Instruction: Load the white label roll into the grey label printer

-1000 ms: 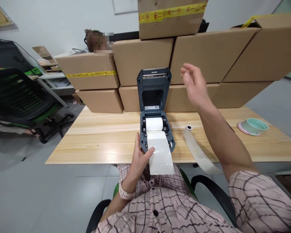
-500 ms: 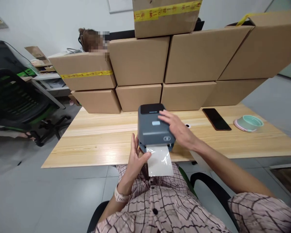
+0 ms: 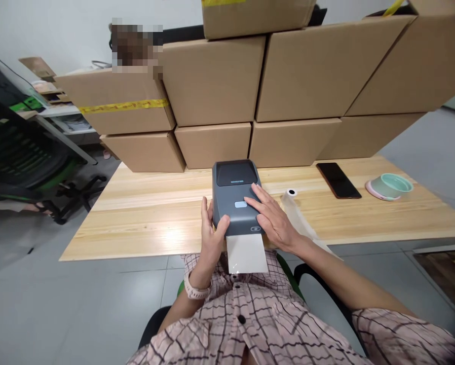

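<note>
Starting at the left, from my remote seat I see the left hand (image 3: 212, 234), thumb and fingers spread around the near left corner of the label printer (image 3: 231, 203), probably to brace it. The printer sits near the front of the table (image 3: 147, 213), lid down, its paper (image 3: 246, 256) hanging freely past the edge. On the lid's right side lies the right hand (image 3: 275, 218), fingers fanned out, pinching nothing, seemingly pressing. Beyond are a paper roll (image 3: 290, 193), a phone (image 3: 338, 180) and a teal bowl (image 3: 392, 186), apparently kept aside for elbow room. As for what I can't make out: cartons (image 3: 214, 83) hide most of another person (image 3: 126, 48), the casing covers some left fingertips, the lid conceals the paper's inner end, and the roll's strip slips partly behind the right forearm.
</note>
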